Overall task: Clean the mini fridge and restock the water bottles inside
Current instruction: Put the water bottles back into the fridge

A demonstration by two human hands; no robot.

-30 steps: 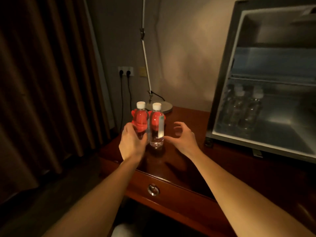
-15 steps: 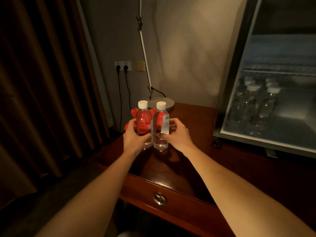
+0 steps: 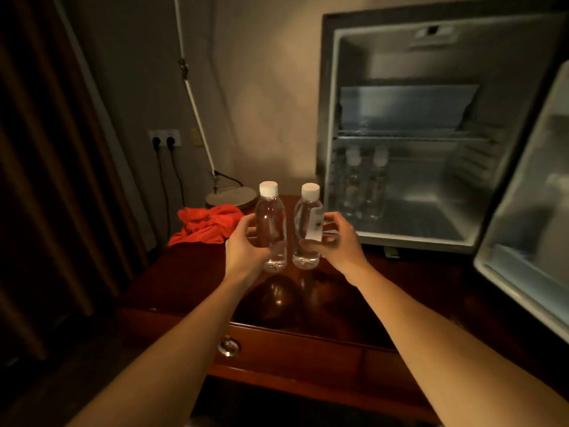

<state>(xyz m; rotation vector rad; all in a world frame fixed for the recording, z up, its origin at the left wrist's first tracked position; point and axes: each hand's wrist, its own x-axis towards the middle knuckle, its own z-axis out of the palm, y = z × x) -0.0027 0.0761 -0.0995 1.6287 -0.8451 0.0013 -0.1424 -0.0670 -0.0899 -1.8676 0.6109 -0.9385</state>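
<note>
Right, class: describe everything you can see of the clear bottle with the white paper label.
The clear plastic water bottle with the white paper label has a white screw cap, looks full and is upright. The right hand grips its side above the dark polished wooden desk, beside a second clear bottle.

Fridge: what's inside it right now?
The fridge holds capped bottles at lower left under a wire shelf, bare as far as visible. Blur hides the exact count; the door covers the right side.

Two clear bottles (image 3: 272, 229) carry white caps (image 3: 268, 189); a red cloth (image 3: 205, 224) lies on the dark reddish-brown desk (image 3: 191, 272); the fridge interior (image 3: 431, 192) is pale grey.
</note>
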